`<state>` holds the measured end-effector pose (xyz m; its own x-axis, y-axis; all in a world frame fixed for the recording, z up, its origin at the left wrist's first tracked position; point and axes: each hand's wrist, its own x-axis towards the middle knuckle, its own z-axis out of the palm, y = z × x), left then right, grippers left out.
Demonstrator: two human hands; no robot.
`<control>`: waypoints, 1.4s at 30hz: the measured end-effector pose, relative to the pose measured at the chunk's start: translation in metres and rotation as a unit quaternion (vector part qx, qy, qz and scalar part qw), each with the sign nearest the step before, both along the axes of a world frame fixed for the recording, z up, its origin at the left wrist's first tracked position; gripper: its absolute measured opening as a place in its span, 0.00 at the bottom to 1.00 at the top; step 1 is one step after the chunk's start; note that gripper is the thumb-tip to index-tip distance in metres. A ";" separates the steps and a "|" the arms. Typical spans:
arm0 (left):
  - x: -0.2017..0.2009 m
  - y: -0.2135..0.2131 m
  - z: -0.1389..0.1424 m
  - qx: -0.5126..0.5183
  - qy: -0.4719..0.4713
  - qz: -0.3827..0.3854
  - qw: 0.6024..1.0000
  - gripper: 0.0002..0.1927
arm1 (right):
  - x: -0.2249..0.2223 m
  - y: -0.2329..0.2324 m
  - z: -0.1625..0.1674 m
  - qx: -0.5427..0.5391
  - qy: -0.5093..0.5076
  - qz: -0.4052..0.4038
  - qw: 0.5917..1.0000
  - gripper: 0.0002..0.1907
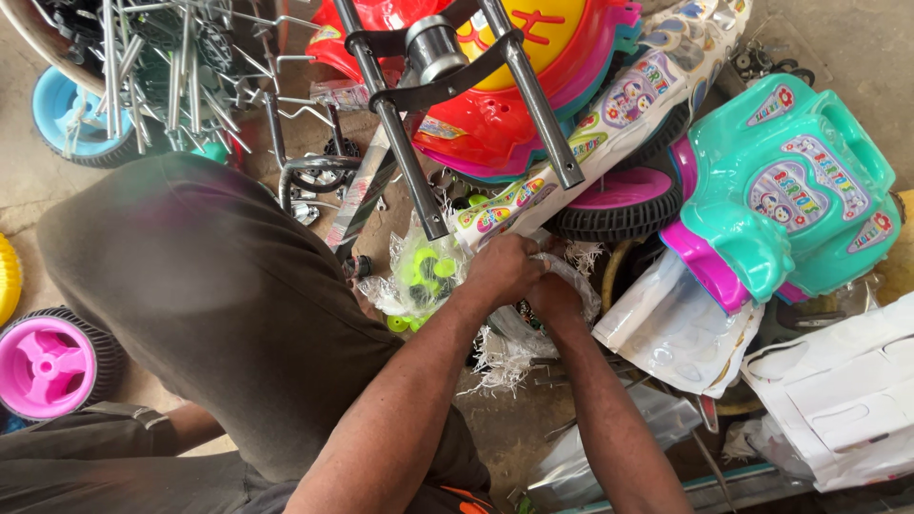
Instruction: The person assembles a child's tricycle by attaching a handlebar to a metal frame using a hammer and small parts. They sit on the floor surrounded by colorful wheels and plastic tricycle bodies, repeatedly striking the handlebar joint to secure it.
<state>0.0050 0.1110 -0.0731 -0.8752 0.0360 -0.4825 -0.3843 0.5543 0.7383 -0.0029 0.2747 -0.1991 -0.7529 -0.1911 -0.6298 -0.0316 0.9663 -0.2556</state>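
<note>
Reaching down together, the left hand (505, 268) and right hand (554, 297) close on a clear bag (533, 328) on the floor, fingers curled as if to pull it open. It lies just beside a bag of green caps (426, 271), under the decorated tube (590, 143) and grey fork (457, 105).
</note>
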 end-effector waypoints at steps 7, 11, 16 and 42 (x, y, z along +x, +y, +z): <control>-0.001 -0.002 -0.005 -0.017 0.017 -0.012 1.000 0.16 | 0.003 0.001 0.003 -0.043 0.066 0.122 0.989 0.20; -0.001 -0.002 -0.007 -0.008 0.018 -0.004 1.000 0.16 | 0.005 0.004 0.001 -0.025 0.072 0.155 0.985 0.19; -0.001 -0.004 -0.004 -0.018 -0.003 -0.032 0.999 0.18 | -0.002 0.002 -0.001 -0.061 0.037 0.139 0.988 0.19; -0.001 0.000 -0.007 -0.009 0.052 0.000 0.999 0.17 | -0.004 -0.012 0.013 -0.105 0.029 -0.036 0.993 0.24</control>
<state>0.0037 0.1107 -0.0798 -0.9206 0.0280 -0.3895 -0.3059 0.5681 0.7640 -0.0067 0.2623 -0.1864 -0.8028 -0.2589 -0.5371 0.0144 0.8922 -0.4515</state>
